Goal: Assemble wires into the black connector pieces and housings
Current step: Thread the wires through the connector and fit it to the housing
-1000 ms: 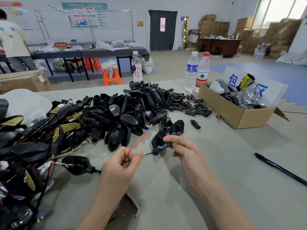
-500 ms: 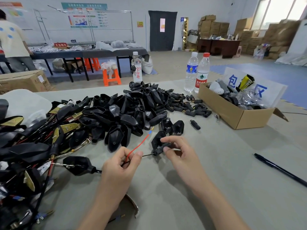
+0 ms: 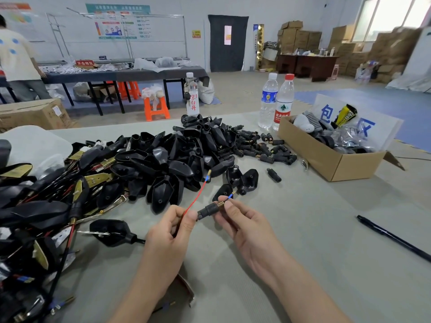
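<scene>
L hand [image 3: 170, 231] pinches the red wire [image 3: 197, 198] btwn thumb & forefinger, other fingers curled in. R hand [image 3: 242, 227] pinches the connector [image 3: 208, 210] near its brass threaded end, thumb on top. The connector sits in the air btwn my hands, just over the table [image 3: 303, 264], near the front edge of the pile [image 3: 163, 159].

A blue tip [image 3: 229, 196] pokes out past the brass end, so I judge I'm mid-threading. One lead looks fed thru. The red wire runs free outside, its end up by the pile.

Next move, prob: get the red wire thru too, or pull slack & seat it. That calls for a fine L pinch to steer while R keeps the body steady & in line. A housing goes on after.

Counts:
- 1 connector in hand, 2 wire ends showing.
- 1 wired housing [image 3: 112, 231] just L of my L hand.
- 3 loose housings [image 3: 250, 179] just behind my fingers.
- 1 stray connector [image 3: 274, 175] beside them.
- Pile & small connectors [image 3: 263, 150] at its R side: too many to count.
- 1 pen [image 3: 391, 238], 1 box [image 3: 326, 164], 3 bottles [image 3: 268, 101] farther back.
</scene>
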`<state>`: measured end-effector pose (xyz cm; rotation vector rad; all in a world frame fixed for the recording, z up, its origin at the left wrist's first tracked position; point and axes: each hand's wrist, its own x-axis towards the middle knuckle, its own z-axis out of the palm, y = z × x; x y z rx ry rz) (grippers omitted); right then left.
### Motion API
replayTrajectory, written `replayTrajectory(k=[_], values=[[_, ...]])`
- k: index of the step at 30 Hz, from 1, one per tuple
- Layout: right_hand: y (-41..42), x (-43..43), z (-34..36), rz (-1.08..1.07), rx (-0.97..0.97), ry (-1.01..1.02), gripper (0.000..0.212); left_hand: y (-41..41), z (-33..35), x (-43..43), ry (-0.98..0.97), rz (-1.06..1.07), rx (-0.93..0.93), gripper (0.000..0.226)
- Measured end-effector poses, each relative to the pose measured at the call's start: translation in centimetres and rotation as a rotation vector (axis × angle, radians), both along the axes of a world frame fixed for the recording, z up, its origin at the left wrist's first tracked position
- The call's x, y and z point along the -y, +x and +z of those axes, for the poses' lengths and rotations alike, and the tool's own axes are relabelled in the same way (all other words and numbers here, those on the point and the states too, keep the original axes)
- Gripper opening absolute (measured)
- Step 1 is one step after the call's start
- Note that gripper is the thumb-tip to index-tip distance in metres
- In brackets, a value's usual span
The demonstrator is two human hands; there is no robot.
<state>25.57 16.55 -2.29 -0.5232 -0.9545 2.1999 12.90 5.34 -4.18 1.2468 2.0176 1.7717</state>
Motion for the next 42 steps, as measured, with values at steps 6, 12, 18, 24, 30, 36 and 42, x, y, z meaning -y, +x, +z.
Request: replayTrajectory(k=[6,12,18,24,30,36,42], values=[[0.0,0.0,0.0,0.043,0.063,0.002,0.026,0.4,0.4,-0.2,0.017,-0.037,0.062,0.011],[-0.1,0.0,-0.2,0.02,0.1,-0.004,0.012,-0.2,1.0,0.0,0.122,-0.106,0.187,0.015],[0.1,-0.5,0.2,0.015,0.019,-0.196,0.016,-0.7,0.9,0.0,0.168,-0.199,0.528,0.043],[0.1,-1.1,-0.5,0.022,-0.041,-0.279,0.024,-0.6,1.0,-0.6,0.142,-0.172,0.58,0.035],[-0.1,-1.5,-1.1,0.037,-0.084,-0.315,0.026,-1.0,0.4,-0.8,0.156,-0.057,0.643,0.023],[-0.2,-1.4,-1.0,0.038,-0.103,-0.33,0.023,-1.1,0.3,-0.8,0.177,-0.032,0.646,0.025],[-0.1,-1.2,-0.6,0.037,-0.111,-0.34,0.016,-0.9,0.5,-0.9,0.16,-0.021,0.635,0.023]])
